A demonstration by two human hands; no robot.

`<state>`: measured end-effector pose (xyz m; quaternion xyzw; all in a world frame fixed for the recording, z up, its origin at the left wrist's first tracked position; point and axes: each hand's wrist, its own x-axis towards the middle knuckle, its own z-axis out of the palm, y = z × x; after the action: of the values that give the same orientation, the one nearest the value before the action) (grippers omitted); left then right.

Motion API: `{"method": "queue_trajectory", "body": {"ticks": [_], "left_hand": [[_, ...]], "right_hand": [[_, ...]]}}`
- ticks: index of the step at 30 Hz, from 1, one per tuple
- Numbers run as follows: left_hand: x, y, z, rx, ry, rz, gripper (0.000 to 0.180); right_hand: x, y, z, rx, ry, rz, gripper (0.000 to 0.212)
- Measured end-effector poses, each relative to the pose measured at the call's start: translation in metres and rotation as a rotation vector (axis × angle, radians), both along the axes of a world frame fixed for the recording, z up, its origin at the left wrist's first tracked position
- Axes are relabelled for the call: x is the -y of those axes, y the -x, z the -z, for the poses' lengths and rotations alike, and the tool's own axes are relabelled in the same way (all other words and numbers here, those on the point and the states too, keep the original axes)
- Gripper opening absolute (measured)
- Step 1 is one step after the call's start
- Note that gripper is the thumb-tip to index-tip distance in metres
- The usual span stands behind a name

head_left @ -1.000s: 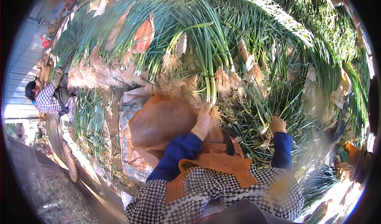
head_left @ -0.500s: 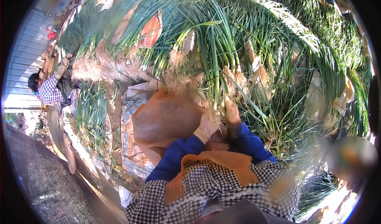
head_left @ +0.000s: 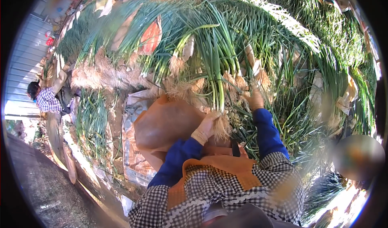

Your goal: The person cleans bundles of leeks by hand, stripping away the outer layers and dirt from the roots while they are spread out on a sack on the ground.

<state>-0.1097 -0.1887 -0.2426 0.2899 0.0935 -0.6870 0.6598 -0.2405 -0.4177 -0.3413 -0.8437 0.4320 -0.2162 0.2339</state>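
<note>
- Two bare hands work in my head view, reaching up from the lower edge in blue sleeves (head_left: 268,133).
- I see the left hand (head_left: 207,125) closed round the white lower ends of a bunch of green onions (head_left: 218,91), just above the roots (head_left: 222,127).
- That bunch lies near the middle of my view, its green leaves running away from the wearer and its pale, stringy roots hanging toward the wearer.
- I have the right hand (head_left: 255,99) apart from the left, over to the right, its fingers by a root clump (head_left: 241,84); I cannot tell whether they are closed on anything.
- Below the left hand, a smooth brown sheet (head_left: 169,125) spreads in front of the checked garment (head_left: 202,191), which has orange pieces at its front.
- To the left I make out a row of more onions, their root mass (head_left: 93,75) turned toward the near side.
- An orange-red sheet (head_left: 151,38) shows among the leaves above that row.
- On the right, I see a tangled heap of green leaves (head_left: 291,115) beyond the right sleeve.
- At the far left, another person (head_left: 48,100) in a checked top sits near a ribbed pale wall (head_left: 24,62).
</note>
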Motion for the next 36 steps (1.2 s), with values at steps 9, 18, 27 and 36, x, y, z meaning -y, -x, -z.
{"method": "queue_trajectory", "body": {"ticks": [9, 18, 27, 36], "left_hand": [[-0.022, -0.058, -0.06, 0.444, 0.358, -0.17, 0.019], [0.0, -0.026, 0.017, 0.266, -0.047, -0.137, 0.017], [0.019, 0.031, 0.009, 0.277, -0.143, -0.109, 0.017], [0.02, 0.042, 0.042, 0.299, -0.175, -0.356, 0.008]], "right_hand": [[-0.047, -0.025, -0.053, -0.999, -0.29, -0.941, 0.029], [0.066, -0.167, -0.059, -0.614, -0.217, -0.134, 0.035], [-0.044, -0.074, -0.091, 0.059, -0.776, -0.469, 0.037], [-0.113, -0.015, -0.09, 0.111, -0.185, -0.25, 0.033]]}}
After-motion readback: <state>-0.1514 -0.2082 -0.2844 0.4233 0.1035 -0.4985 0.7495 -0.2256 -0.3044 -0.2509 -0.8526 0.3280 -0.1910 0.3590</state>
